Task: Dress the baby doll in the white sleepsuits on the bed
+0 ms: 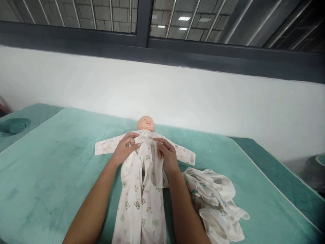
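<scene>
we have both hands over the chest of a smooth, bald, pinkish plastic doll [146, 124], which lies face up with its head at twelve o'clock, near the plain white wall [167, 98]. over its body is a soft white cloth outfit printed with small coloured animals [132, 203], the sleeves spread toward nine and four o'clock, the legs running down to six; we cannot tell whether it is one piece or two. beneath lies a teal, velvety cover [63, 169].

at nine o'clock on the chest, our left hand [127, 147] has a loosely curled grip, thumb and forefinger a little apart at the cloth; at three, our right hand [166, 152] bends half closed over the loose front edge. we cannot tell whether either pinches the fabric.

the front could end up skewed, we judge, if one side were tugged harder than the other. a hard pull toward six could slide the doll along the cover. a crumpled white cloth bundle with green print [215, 200] sits at four o'clock, close beside our right arm [186, 206], which might snag and drag it.
</scene>
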`<control>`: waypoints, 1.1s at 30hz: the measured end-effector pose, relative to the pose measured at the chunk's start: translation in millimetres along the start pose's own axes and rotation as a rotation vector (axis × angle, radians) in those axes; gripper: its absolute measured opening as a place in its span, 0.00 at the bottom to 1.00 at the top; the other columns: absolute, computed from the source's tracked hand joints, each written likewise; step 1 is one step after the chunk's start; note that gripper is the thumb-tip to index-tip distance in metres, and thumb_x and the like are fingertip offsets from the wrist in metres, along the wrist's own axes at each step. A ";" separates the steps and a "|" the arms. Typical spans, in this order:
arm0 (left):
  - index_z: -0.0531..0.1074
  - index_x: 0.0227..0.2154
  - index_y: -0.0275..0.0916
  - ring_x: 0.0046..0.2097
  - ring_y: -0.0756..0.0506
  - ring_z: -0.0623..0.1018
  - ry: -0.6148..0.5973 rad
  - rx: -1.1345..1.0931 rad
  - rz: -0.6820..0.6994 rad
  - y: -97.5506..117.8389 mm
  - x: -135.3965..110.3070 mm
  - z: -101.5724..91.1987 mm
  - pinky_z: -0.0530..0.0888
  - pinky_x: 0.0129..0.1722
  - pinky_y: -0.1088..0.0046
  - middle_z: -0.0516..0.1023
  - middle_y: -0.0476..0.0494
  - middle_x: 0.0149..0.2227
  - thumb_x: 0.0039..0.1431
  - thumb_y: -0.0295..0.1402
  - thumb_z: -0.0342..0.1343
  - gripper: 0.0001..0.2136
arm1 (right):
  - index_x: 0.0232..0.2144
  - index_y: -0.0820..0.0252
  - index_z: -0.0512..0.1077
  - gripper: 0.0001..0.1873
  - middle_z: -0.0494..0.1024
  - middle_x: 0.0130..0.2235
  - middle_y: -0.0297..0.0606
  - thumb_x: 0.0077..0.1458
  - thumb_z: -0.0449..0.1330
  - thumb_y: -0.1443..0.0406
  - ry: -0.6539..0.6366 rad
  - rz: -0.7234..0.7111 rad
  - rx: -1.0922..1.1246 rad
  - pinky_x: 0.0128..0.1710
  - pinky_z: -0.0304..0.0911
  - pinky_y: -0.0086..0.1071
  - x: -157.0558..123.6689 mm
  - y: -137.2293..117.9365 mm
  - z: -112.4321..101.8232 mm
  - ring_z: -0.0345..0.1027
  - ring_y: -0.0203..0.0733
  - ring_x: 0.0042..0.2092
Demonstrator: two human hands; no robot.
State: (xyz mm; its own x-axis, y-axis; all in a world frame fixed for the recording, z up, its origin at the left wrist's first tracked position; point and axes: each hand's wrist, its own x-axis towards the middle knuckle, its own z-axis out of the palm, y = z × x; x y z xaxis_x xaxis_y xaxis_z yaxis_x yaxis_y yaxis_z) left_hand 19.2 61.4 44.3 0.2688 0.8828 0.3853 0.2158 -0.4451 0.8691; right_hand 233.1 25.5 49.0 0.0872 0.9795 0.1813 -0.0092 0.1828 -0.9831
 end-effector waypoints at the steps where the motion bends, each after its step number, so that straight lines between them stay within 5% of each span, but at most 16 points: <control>1: 0.57 0.22 0.40 0.52 0.44 0.75 0.084 0.055 -0.052 -3.7 0.8 -1.4 0.69 0.53 0.67 0.76 0.43 0.49 0.60 0.38 0.58 0.17 | 0.42 0.58 0.78 0.18 0.62 0.18 0.25 0.58 0.58 0.53 0.057 -0.005 0.015 0.26 0.52 0.29 3.9 3.7 -5.0 0.54 0.34 0.22; 6: 0.64 0.28 0.43 0.29 0.48 0.70 0.212 0.339 -0.386 -15.2 2.8 -9.8 0.64 0.32 0.73 0.69 0.54 0.24 0.58 0.37 0.57 0.08 | 0.44 0.58 0.75 0.22 0.71 0.30 0.30 0.50 0.65 0.52 0.211 0.011 -0.048 0.34 0.61 0.31 20.8 26.2 -17.3 0.63 0.36 0.32; 9: 0.69 0.36 0.45 0.30 0.46 0.72 0.344 0.458 -0.444 -18.0 1.6 -22.1 0.63 0.31 0.73 0.71 0.53 0.25 0.61 0.35 0.54 0.03 | 0.50 0.57 0.73 0.29 0.72 0.36 0.32 0.49 0.66 0.50 0.174 0.027 -0.176 0.39 0.64 0.33 23.2 32.7 -15.5 0.65 0.38 0.35; 13: 0.72 0.40 0.44 0.41 0.42 0.77 0.541 0.647 -0.497 -28.0 -2.2 -46.6 0.68 0.36 0.70 0.79 0.45 0.40 0.60 0.27 0.51 0.09 | 0.49 0.57 0.73 0.26 0.75 0.36 0.34 0.53 0.62 0.49 0.123 0.073 -0.339 0.43 0.64 0.37 22.5 31.9 -21.8 0.69 0.42 0.38; 17: 0.73 0.44 0.43 0.47 0.41 0.78 0.519 0.696 -0.373 -37.1 -4.6 -54.7 0.72 0.44 0.65 0.77 0.42 0.49 0.53 0.18 0.46 0.20 | 0.47 0.57 0.75 0.20 0.78 0.38 0.38 0.56 0.57 0.55 0.117 0.149 -0.628 0.45 0.64 0.39 22.3 30.1 -52.8 0.71 0.47 0.41; 20: 0.74 0.45 0.43 0.53 0.40 0.75 0.459 0.695 -0.127 -36.0 -3.0 -43.5 0.72 0.53 0.62 0.77 0.42 0.49 0.57 0.20 0.46 0.19 | 0.50 0.59 0.74 0.21 0.78 0.45 0.46 0.57 0.53 0.60 0.345 0.187 -0.927 0.48 0.63 0.43 21.3 28.4 -76.0 0.71 0.52 0.47; 23: 0.75 0.49 0.43 0.58 0.41 0.72 0.251 0.688 0.084 -33.4 1.7 -24.4 0.68 0.60 0.60 0.77 0.42 0.54 0.65 0.26 0.45 0.16 | 0.52 0.62 0.73 0.23 0.74 0.54 0.53 0.58 0.50 0.63 0.511 0.009 -0.974 0.56 0.61 0.46 19.3 23.8 -69.5 0.67 0.54 0.55; 26: 0.72 0.57 0.45 0.66 0.41 0.66 0.034 0.740 0.131 -36.2 7.3 -9.7 0.61 0.66 0.57 0.73 0.45 0.62 0.69 0.29 0.43 0.19 | 0.53 0.60 0.74 0.22 0.74 0.57 0.50 0.63 0.48 0.61 0.273 -0.236 -0.776 0.62 0.57 0.44 18.2 19.7 -33.5 0.64 0.51 0.60; 29: 0.68 0.61 0.47 0.65 0.40 0.68 -0.022 0.834 0.021 -43.1 11.3 -7.7 0.58 0.67 0.52 0.71 0.44 0.64 0.70 0.31 0.42 0.21 | 0.55 0.56 0.74 0.23 0.74 0.59 0.46 0.66 0.47 0.56 -0.017 -0.253 -0.572 0.64 0.56 0.42 24.4 23.5 -5.4 0.64 0.47 0.61; 33: 0.70 0.59 0.46 0.57 0.38 0.75 0.076 0.978 -0.168 -49.3 12.2 -17.0 0.62 0.62 0.54 0.78 0.40 0.56 0.70 0.32 0.41 0.20 | 0.57 0.56 0.72 0.26 0.75 0.59 0.44 0.67 0.46 0.53 0.005 -0.149 -0.693 0.65 0.51 0.48 42.8 42.4 -17.7 0.65 0.48 0.60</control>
State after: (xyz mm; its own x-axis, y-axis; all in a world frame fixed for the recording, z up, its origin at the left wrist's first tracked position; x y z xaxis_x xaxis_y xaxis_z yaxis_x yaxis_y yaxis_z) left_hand -4.2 96.7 11.5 0.1101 0.9379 0.3291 0.9335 -0.2113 0.2897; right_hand 254.1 73.7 14.6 0.0430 0.9476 0.3166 0.6391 0.2174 -0.7377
